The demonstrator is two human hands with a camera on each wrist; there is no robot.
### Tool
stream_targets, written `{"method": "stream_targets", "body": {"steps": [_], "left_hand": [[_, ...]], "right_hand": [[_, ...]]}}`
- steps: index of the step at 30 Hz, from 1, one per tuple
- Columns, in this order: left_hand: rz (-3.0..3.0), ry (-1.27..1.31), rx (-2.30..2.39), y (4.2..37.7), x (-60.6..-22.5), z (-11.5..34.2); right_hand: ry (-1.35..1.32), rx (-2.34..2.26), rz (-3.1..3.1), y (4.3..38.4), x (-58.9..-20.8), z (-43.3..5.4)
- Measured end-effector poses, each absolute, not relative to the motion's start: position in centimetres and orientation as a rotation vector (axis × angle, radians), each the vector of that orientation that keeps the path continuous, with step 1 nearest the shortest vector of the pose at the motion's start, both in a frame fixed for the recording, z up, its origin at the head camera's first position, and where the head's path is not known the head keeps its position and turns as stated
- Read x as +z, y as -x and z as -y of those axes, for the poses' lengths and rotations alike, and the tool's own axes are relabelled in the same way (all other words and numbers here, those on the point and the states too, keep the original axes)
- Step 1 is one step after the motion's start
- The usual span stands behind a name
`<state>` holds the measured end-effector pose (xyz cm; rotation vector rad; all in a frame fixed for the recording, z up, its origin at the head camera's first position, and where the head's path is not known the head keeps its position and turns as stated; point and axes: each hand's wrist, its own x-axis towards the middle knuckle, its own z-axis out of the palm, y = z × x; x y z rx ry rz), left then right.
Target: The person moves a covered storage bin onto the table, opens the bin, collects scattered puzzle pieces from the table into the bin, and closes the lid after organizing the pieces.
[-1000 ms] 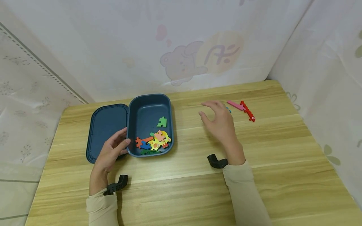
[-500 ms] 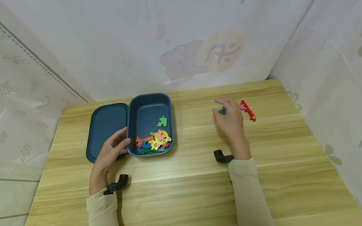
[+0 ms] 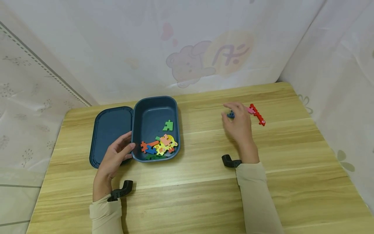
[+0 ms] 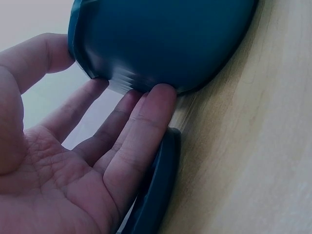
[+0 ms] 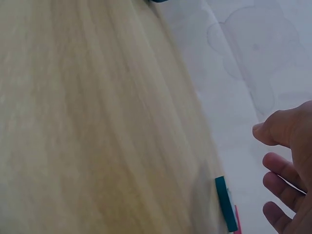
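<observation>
In the head view my left hand (image 3: 115,156) rests against the left wall of a dark blue box (image 3: 150,104), thumb at the rim. The left wrist view shows its fairly straight fingers (image 4: 141,131) touching the box's outer wall. Inside lie several puzzle pieces: a light green one (image 3: 168,125), a yellow animal-head one (image 3: 162,149), and orange, blue and dark green ones. My right hand (image 3: 241,125) hovers with curved, parted fingers over a blue puzzle piece (image 3: 231,114), holding nothing. Beside it a pink piece (image 3: 250,110), partly hidden by the hand, joins a red piece (image 3: 258,116).
The box's matching lid (image 3: 112,130) lies on the wooden table (image 3: 181,201) left of the box, partly behind my left hand. A patterned white curtain (image 3: 140,48) hangs along the table's back edge, with more curtain at both sides.
My right hand has moved right, over the blue and pink pieces, and is nearly still over the last half second. My left hand has stayed at the box.
</observation>
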<state>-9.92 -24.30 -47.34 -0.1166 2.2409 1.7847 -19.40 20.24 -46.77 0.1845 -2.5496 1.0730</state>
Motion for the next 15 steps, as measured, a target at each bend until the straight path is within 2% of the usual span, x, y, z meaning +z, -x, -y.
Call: {"method": "stream_targets", "body": {"steps": [15], "left_hand": [[-2.242,0.124,1.781,9.9,-47.2,24.2]], "right_hand": [[-0.090,1.041,2.646,20.0,-48.1,-21.2]]}}
